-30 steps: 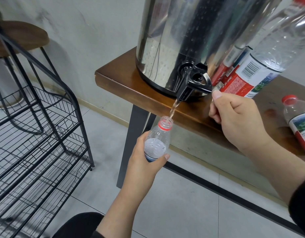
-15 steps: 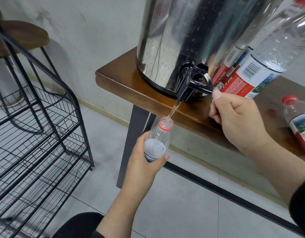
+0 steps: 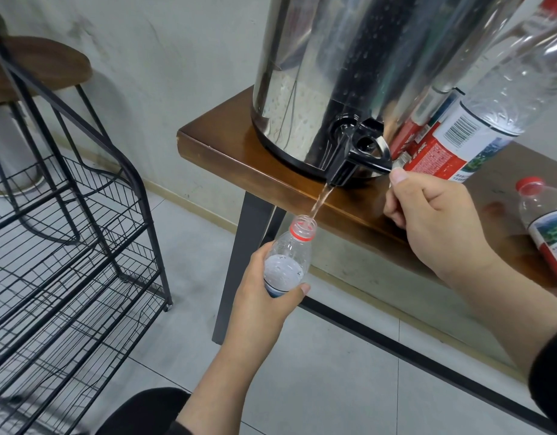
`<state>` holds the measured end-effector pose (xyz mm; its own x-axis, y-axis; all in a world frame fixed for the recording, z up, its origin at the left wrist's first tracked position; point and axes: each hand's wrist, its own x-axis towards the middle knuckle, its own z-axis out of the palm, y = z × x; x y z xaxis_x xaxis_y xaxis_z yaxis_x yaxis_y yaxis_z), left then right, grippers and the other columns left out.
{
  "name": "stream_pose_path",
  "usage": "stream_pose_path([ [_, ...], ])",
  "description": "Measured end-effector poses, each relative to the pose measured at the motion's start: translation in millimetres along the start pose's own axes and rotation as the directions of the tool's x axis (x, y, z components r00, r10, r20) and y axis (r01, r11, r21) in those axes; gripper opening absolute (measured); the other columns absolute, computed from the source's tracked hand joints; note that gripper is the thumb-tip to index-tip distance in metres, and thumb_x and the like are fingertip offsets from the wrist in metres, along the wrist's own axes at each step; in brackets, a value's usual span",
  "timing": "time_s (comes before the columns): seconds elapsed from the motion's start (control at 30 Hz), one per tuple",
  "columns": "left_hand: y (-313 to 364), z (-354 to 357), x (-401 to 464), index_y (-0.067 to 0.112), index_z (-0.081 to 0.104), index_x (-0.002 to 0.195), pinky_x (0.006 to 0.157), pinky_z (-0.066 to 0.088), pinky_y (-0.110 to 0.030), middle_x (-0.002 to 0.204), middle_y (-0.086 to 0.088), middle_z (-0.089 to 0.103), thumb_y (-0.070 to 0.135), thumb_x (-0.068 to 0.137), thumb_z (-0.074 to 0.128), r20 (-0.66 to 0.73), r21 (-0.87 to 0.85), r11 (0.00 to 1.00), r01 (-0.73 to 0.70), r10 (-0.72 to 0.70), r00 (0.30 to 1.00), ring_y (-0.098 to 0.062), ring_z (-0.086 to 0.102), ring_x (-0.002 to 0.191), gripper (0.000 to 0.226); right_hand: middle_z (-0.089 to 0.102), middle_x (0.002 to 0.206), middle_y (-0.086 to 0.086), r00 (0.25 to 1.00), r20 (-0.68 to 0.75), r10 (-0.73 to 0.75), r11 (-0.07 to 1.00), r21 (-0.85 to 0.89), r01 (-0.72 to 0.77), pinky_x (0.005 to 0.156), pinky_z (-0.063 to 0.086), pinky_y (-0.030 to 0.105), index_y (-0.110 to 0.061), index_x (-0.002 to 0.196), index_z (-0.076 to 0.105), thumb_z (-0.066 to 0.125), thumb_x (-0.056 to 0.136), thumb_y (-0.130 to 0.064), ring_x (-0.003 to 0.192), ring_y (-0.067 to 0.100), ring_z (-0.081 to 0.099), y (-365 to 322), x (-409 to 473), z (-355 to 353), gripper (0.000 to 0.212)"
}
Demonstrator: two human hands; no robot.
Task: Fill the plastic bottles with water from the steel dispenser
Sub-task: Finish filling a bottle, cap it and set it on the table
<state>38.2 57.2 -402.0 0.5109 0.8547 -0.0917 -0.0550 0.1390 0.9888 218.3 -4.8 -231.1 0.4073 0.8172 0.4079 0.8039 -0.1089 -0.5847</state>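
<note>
The steel dispenser stands on the left end of a wooden table. A thin stream of water runs from its black tap into an uncapped clear plastic bottle with a red neck ring. My left hand grips that bottle from below, tilted under the spout, beyond the table's front edge. My right hand is curled at the tap's lever, thumb tip against it. Water reaches up to the bottle's shoulder.
A large clear bottle with a red-and-white label stands to the dispenser's right. A smaller red-capped bottle stands near the right edge. A black wire rack fills the left side, a wooden stool behind it. Grey floor tiles lie below.
Hardly anything has moved: both hands hold their places while water keeps flowing into the bottle.
</note>
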Motion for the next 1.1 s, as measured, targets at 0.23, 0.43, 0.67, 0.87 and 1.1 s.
stream_pose_path([
  [0.23, 0.2, 0.8, 0.6, 0.05, 0.046, 0.133, 0.078, 0.061, -0.036, 0.12, 0.015, 0.061, 0.028, 0.079, 0.087, -0.01, 0.029, 1.0, 0.006, -0.005, 1.0, -0.021, 0.063, 0.107, 0.071, 0.051, 0.059, 0.011, 1.0, -0.005, -0.001, 1.0, 0.007, 0.001, 0.062, 0.039, 0.036, -0.007, 0.063, 0.051, 0.042, 0.106, -0.034, 0.062, 0.028, 0.047, 0.6, 0.5, 0.2, 0.052],
  [0.43, -1.0, 0.1, 0.4, 0.05, 0.047, 0.132, 0.075, 0.058, -0.033, 0.119, 0.013, 0.062, 0.029, 0.078, 0.087, -0.006, 0.023, 1.0, 0.004, -0.004, 1.0, -0.018, 0.062, 0.101, 0.071, 0.051, 0.058, 0.008, 1.0, 0.0, 0.001, 1.0, -0.001, -0.001, 0.061, 0.039, 0.034, -0.009, 0.063, 0.051, 0.041, 0.106, -0.036, 0.062, 0.026, 0.047, 1.2, 0.8, 0.9, 0.052],
  [0.67, -1.5, 0.7, 1.3, 0.049, 0.046, 0.134, 0.082, 0.062, -0.044, 0.121, 0.012, 0.061, 0.029, 0.078, 0.087, -0.003, 0.04, 0.999, 0.006, -0.006, 1.0, -0.018, 0.061, 0.101, 0.072, 0.051, 0.059, 0.009, 1.0, 0.006, -0.003, 1.0, -0.009, 0.003, 0.062, 0.039, 0.035, -0.009, 0.062, 0.05, 0.041, 0.106, -0.037, 0.062, 0.026, 0.047, 1.1, 0.3, 0.6, 0.053],
  [0.87, -2.5, 0.1, 1.3, 0.05, 0.046, 0.133, 0.077, 0.061, -0.036, 0.12, 0.013, 0.062, 0.031, 0.077, 0.087, -0.006, 0.036, 0.999, 0.001, 0.0, 1.0, -0.018, 0.062, 0.102, 0.071, 0.052, 0.059, 0.009, 1.0, 0.011, -0.015, 1.0, -0.004, 0.015, 0.059, 0.038, 0.03, -0.009, 0.062, 0.05, 0.04, 0.106, -0.035, 0.061, 0.026, 0.047, 1.0, 0.8, 0.2, 0.053],
  [1.1, -2.7, -0.1, 0.4, 0.05, 0.046, 0.133, 0.074, 0.06, -0.034, 0.12, 0.012, 0.062, 0.032, 0.077, 0.086, -0.006, 0.042, 0.999, 0.009, -0.009, 1.0, -0.029, 0.064, 0.106, 0.071, 0.051, 0.058, 0.01, 1.0, 0.014, -0.024, 1.0, -0.008, 0.024, 0.058, 0.036, 0.026, -0.007, 0.061, 0.049, 0.04, 0.107, -0.032, 0.06, 0.024, 0.046, 1.5, 1.0, 0.1, 0.053],
])
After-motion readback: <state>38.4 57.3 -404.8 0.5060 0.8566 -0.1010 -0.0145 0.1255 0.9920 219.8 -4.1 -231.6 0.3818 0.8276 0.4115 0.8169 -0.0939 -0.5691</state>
